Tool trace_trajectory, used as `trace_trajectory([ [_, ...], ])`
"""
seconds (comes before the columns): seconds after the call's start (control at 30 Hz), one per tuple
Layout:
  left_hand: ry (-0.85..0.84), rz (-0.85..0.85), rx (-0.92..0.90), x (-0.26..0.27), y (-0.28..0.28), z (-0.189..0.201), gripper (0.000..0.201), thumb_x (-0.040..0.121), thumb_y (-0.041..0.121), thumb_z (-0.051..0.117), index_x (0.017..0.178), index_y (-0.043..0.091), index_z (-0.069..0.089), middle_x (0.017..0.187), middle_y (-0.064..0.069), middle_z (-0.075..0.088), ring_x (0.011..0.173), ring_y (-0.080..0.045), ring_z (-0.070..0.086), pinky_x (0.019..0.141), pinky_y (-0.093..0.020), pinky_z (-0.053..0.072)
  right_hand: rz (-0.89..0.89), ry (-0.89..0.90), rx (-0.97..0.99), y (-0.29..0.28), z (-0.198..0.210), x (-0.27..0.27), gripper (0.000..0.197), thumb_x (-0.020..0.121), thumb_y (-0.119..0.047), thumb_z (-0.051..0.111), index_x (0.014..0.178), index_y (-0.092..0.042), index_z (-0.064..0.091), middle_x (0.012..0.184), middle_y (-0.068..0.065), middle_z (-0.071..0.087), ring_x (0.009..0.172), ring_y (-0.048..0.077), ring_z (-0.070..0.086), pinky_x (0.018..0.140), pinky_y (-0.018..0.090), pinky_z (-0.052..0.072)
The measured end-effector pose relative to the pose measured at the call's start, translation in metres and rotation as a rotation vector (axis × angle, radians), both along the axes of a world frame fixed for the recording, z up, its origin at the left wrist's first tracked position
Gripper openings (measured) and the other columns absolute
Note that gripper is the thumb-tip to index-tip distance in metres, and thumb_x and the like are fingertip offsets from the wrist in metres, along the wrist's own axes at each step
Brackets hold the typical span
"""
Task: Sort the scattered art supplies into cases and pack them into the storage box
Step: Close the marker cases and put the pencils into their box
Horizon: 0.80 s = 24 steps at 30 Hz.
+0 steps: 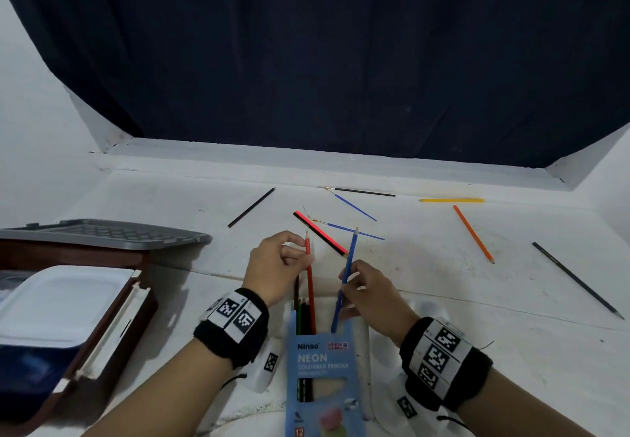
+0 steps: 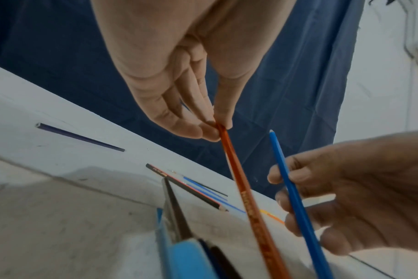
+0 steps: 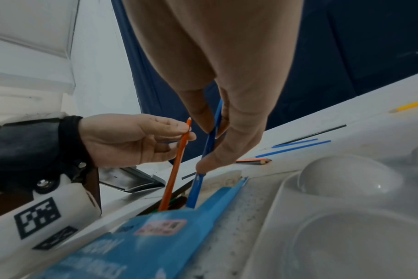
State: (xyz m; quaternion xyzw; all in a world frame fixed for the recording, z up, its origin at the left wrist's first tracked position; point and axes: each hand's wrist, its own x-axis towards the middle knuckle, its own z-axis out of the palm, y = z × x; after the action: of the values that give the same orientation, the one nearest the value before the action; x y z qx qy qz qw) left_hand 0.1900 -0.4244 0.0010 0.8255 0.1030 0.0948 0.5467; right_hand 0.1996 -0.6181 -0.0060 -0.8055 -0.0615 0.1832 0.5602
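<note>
1. Storage box (image 1: 102, 344), brown, sits at my left with its grey lid (image 1: 102, 232) laid behind it. It is open, I judge so finished cases can go straight in; a white-lidded case (image 1: 64, 303) lies inside already.
2. Paint palette (image 3: 346, 207), white, lies under and to the right of the pencil case. Not handled now.
3. Pencil case (image 1: 324, 368), blue card, lies flat just in front of me, mouth pointing away. That lets both hands feed it from above. A few dark pencils are in it already.
4. Left hand (image 1: 276, 266) pinches the red pencil (image 1: 310, 286) near its tip, the lower end inside the case mouth. Gripping high leaves the shaft free to slide down, I judge.
5. Right hand (image 1: 371, 296) is curled round the blue pencil (image 1: 344, 283) mid-shaft, lower end at the right side of the mouth. Hands are close but not touching.
6. Scattered beyond, well apart: orange pencil (image 1: 474, 233), yellow pencil (image 1: 450, 200), red-black pencil (image 1: 320, 233), two blue brushes (image 1: 354, 206), dark pencils (image 1: 576, 279). Sorting is early, by my estimate.
</note>
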Motion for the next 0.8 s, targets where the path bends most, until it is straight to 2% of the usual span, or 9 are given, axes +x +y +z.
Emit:
trace_trajectory([
  [0.13, 0.025, -0.071, 0.184, 0.001, -0.004, -0.005, 0.033, 0.081, 0.015, 0.081, 0.105, 0.025, 0.061, 0.077, 0.002, 0.073, 0.065, -0.002, 0.065, 0.061, -0.01, 0.049, 0.033, -0.026, -0.071, 0.006, -0.006, 0.003, 0.005, 0.098, -0.007, 0.054, 0.097, -0.012, 0.055, 0.091, 0.019, 0.065, 0.076, 0.032, 0.072, 0.072, 0.05, 0.061],
  [0.27, 0.133, -0.221, 0.469, 0.002, -0.01, -0.011, 0.038, 0.082, 0.024, 0.079, 0.113, 0.031, 0.059, 0.089, 0.003, 0.07, 0.082, -0.012, 0.065, 0.078, -0.027, 0.058, 0.064, -0.057, -0.128, 0.011, -0.007, 0.005, 0.005, 0.098, -0.008, 0.055, 0.097, -0.012, 0.053, 0.091, 0.019, 0.065, 0.073, 0.03, 0.072, 0.069, 0.048, 0.062],
  [0.33, 0.167, -0.279, 0.622, 0.002, -0.012, -0.015, 0.037, 0.081, 0.039, 0.078, 0.113, 0.03, 0.061, 0.095, 0.003, 0.07, 0.088, -0.015, 0.064, 0.083, -0.031, 0.056, 0.075, -0.084, -0.192, 0.013, -0.009, 0.007, 0.005, 0.097, -0.01, 0.057, 0.097, -0.013, 0.053, 0.09, 0.015, 0.066, 0.074, 0.029, 0.072, 0.07, 0.048, 0.061],
  [0.43, 0.117, -0.379, 0.87, -0.005, -0.012, -0.018, 0.042, 0.085, 0.046, 0.071, 0.12, 0.025, 0.06, 0.108, 0.0, 0.067, 0.102, -0.019, 0.058, 0.088, -0.03, 0.048, 0.089, -0.085, -0.265, 0.011, -0.014, 0.013, 0.008, 0.093, -0.014, 0.063, 0.095, -0.012, 0.055, 0.091, 0.012, 0.066, 0.078, 0.031, 0.071, 0.073, 0.05, 0.06],
  [0.57, 0.02, -0.542, 0.952, -0.023, -0.004, -0.019, 0.042, 0.089, 0.042, 0.067, 0.125, 0.021, 0.063, 0.126, -0.001, 0.054, 0.116, -0.022, 0.051, 0.099, -0.035, 0.042, 0.097, -0.067, -0.3, 0.009, -0.02, 0.018, 0.011, 0.09, -0.016, 0.065, 0.092, -0.011, 0.055, 0.091, 0.011, 0.067, 0.08, 0.031, 0.07, 0.074, 0.051, 0.06],
  [0.63, 0.005, -0.623, 1.013, -0.034, 0.001, -0.022, 0.037, 0.093, 0.045, 0.057, 0.121, 0.022, 0.065, 0.134, 0.001, 0.053, 0.119, -0.021, 0.054, 0.105, -0.04, 0.041, 0.095, -0.069, -0.312, 0.009, -0.019, 0.018, 0.01, 0.091, -0.015, 0.064, 0.094, -0.01, 0.056, 0.091, 0.01, 0.067, 0.08, 0.029, 0.071, 0.074, 0.049, 0.06],
  [0.7, -0.037, -0.668, 1.068, -0.044, 0.007, -0.028, 0.04, 0.094, 0.047, 0.041, 0.111, 0.025, 0.068, 0.134, 0.004, 0.058, 0.124, -0.017, 0.056, 0.114, -0.046, 0.038, 0.096, -0.079, -0.334, 0.01, -0.018, 0.018, 0.01, 0.091, -0.015, 0.064, 0.095, -0.01, 0.056, 0.091, 0.01, 0.067, 0.08, 0.028, 0.071, 0.074, 0.048, 0.061],
  [0.73, -0.076, -0.68, 1.09, -0.048, 0.01, -0.029, 0.044, 0.093, 0.048, 0.034, 0.108, 0.026, 0.069, 0.133, 0.005, 0.06, 0.129, -0.015, 0.053, 0.119, -0.046, 0.03, 0.1, -0.081, -0.343, 0.01, -0.018, 0.018, 0.01, 0.092, -0.015, 0.064, 0.095, -0.01, 0.057, 0.091, 0.01, 0.067, 0.08, 0.028, 0.071, 0.074, 0.047, 0.061],
  [0.8, -0.093, -0.75, 1.078, -0.055, 0.012, -0.027, 0.045, 0.097, 0.046, 0.029, 0.108, 0.026, 0.066, 0.127, 0.007, 0.062, 0.13, -0.012, 0.051, 0.121, -0.037, 0.017, 0.106, -0.078, -0.343, 0.012, -0.016, 0.018, 0.009, 0.092, -0.015, 0.065, 0.095, -0.009, 0.058, 0.091, 0.01, 0.068, 0.08, 0.028, 0.071, 0.074, 0.047, 0.061],
])
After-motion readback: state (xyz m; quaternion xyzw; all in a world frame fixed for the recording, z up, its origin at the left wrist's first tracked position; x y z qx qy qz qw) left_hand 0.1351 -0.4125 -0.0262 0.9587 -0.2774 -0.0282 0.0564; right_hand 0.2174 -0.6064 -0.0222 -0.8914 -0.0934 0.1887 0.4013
